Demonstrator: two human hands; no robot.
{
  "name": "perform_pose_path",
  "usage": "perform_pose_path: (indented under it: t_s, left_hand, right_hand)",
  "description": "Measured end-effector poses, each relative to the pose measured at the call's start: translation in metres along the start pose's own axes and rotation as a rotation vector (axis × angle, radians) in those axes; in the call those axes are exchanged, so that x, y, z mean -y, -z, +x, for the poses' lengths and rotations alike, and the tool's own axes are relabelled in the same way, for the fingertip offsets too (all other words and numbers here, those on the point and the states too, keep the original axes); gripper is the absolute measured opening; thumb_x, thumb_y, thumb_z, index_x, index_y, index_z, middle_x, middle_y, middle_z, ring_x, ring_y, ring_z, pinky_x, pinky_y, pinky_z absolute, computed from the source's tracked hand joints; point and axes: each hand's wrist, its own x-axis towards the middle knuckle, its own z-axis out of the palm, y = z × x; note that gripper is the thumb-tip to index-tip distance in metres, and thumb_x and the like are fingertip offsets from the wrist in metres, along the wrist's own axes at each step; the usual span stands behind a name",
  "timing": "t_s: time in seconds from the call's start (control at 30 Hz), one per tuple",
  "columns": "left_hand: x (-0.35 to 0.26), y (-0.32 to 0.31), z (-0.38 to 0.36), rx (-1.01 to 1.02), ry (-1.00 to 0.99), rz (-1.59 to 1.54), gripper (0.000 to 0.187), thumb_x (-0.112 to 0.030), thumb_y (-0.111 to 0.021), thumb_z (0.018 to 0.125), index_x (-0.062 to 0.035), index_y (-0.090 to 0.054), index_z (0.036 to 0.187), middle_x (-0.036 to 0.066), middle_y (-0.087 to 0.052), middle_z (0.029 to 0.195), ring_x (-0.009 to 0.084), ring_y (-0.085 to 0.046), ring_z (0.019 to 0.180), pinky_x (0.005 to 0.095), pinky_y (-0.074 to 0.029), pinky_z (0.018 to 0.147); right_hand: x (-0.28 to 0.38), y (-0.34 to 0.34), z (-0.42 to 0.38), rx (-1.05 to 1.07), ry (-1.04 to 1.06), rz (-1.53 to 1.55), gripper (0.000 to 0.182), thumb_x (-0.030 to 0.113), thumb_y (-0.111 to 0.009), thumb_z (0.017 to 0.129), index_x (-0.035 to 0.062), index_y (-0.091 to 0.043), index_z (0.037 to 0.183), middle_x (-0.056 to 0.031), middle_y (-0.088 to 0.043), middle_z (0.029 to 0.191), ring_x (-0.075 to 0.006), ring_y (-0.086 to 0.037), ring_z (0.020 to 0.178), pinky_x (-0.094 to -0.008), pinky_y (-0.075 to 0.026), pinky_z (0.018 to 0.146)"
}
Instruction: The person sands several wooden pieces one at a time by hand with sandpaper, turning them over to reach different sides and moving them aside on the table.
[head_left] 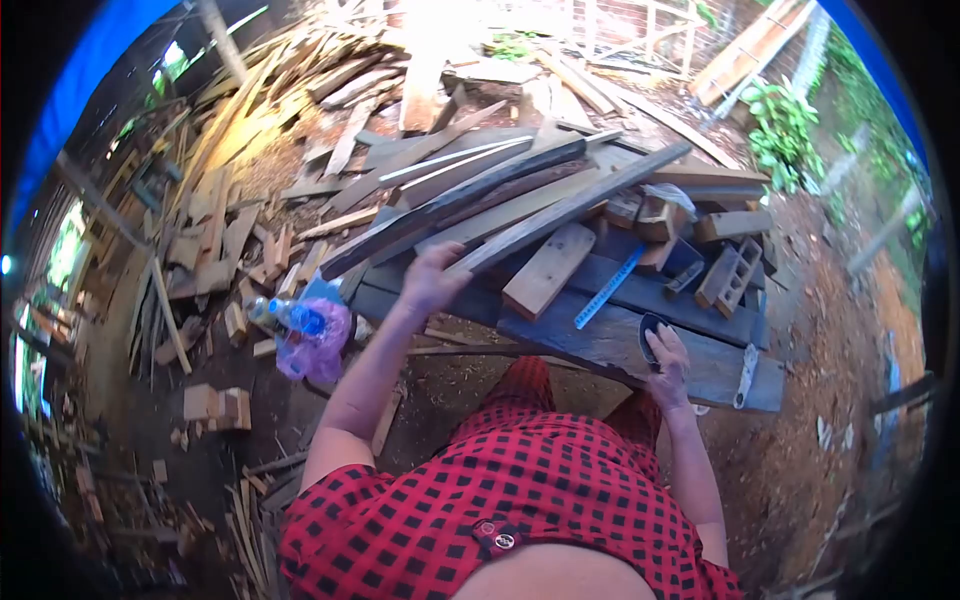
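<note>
My left hand (433,282) is closed at the near end of a long grey wooden plank (570,215), which slants up to the right across the bench. In my right hand (668,362), over the front edge of the workbench (600,340), is a dark oval object (651,338) with a pale rim; its kind I cannot tell. Between the hands lie a short thick wood block (550,270) and a blue ruler (608,290). Right of my right hand, a pale narrow tool (746,376) rests on the bench top.
Long boards (460,200) are stacked across the back of the bench. Wood blocks (735,225) and a slotted wooden piece (738,275) sit at its right. Left of the bench are plastic bottles (300,318) and a pink plastic bag (318,350). Scrap wood (210,240) covers the ground.
</note>
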Motion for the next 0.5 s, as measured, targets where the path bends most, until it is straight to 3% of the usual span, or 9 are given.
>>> perform_pose_path:
  t_s: [0.03,0.17,0.23,0.27,0.3,0.4,0.5]
  left_hand:
    - [0.012,0.01,0.017,-0.08,-0.051,0.259,0.05,-0.026,-0.069,0.077,-0.0092,-0.055,0.122,0.013,-0.057,0.117,0.0283,-0.055,0.111,0.0422,-0.046,0.092]
    - [0.053,0.033,0.066,-0.261,-0.064,0.608,0.06,-0.034,-0.069,0.076,-0.0131,-0.049,0.129,0.013,-0.054,0.124,0.0297,-0.046,0.123,0.0483,-0.039,0.098]
    - [0.062,0.035,0.076,-0.234,0.108,0.748,0.064,-0.038,-0.068,0.076,-0.0109,-0.047,0.13,0.014,-0.053,0.127,0.0313,-0.048,0.122,0.0528,-0.037,0.098]
    - [0.065,0.039,0.082,-0.119,0.235,0.739,0.064,-0.042,-0.067,0.077,-0.0079,-0.048,0.128,0.016,-0.053,0.128,0.0336,-0.051,0.118,0.0548,-0.036,0.097]
    - [0.085,0.036,0.088,-0.095,0.229,0.788,0.06,-0.042,-0.068,0.077,-0.0076,-0.052,0.124,0.016,-0.054,0.126,0.0344,-0.055,0.113,0.0552,-0.037,0.096]
    - [0.077,0.048,0.087,-0.089,0.054,0.772,0.037,-0.035,-0.068,0.077,-0.0061,-0.063,0.099,0.015,-0.06,0.105,0.034,-0.061,0.098,0.0463,-0.049,0.083]
    - [0.085,0.054,0.09,-0.051,-0.071,0.731,0.031,-0.03,-0.067,0.077,-0.0079,-0.063,0.099,0.015,-0.062,0.099,0.0343,-0.063,0.091,0.0443,-0.05,0.081]
  right_hand:
    - [-0.008,-0.002,-0.005,0.047,0.002,-0.207,0.049,0.0,-0.061,0.072,0.0083,-0.062,0.12,-0.0154,-0.05,0.135,-0.0329,-0.045,0.126,-0.0433,-0.032,0.107]
    - [-0.014,-0.007,-0.012,0.108,-0.12,-0.193,0.054,0.001,-0.056,0.07,0.0102,-0.059,0.123,-0.0127,-0.046,0.14,-0.0319,-0.04,0.131,-0.0484,-0.027,0.109]
    - [-0.018,-0.011,-0.013,0.085,-0.099,-0.179,0.057,0.001,-0.053,0.07,0.0117,-0.057,0.126,-0.0104,-0.045,0.141,-0.0306,-0.037,0.133,-0.0513,-0.026,0.109]
    - [-0.017,-0.011,-0.014,0.073,-0.099,-0.19,0.055,0.003,-0.057,0.071,0.0123,-0.058,0.125,-0.0097,-0.045,0.141,-0.0299,-0.038,0.133,-0.0504,-0.026,0.109]
    - [-0.015,-0.011,-0.016,0.054,-0.121,-0.192,0.055,0.003,-0.057,0.071,0.0123,-0.058,0.125,-0.0097,-0.045,0.141,-0.0299,-0.038,0.133,-0.0504,-0.026,0.109]
    - [-0.017,-0.015,-0.017,0.018,-0.099,-0.203,0.052,0.011,-0.063,0.072,0.0136,-0.058,0.124,-0.0087,-0.045,0.141,-0.0282,-0.038,0.133,-0.0506,-0.026,0.108]
    - [-0.019,-0.014,-0.018,0.03,-0.098,-0.215,0.052,0.011,-0.063,0.072,0.0137,-0.058,0.124,-0.0087,-0.044,0.142,-0.0285,-0.038,0.133,-0.0513,-0.027,0.108]
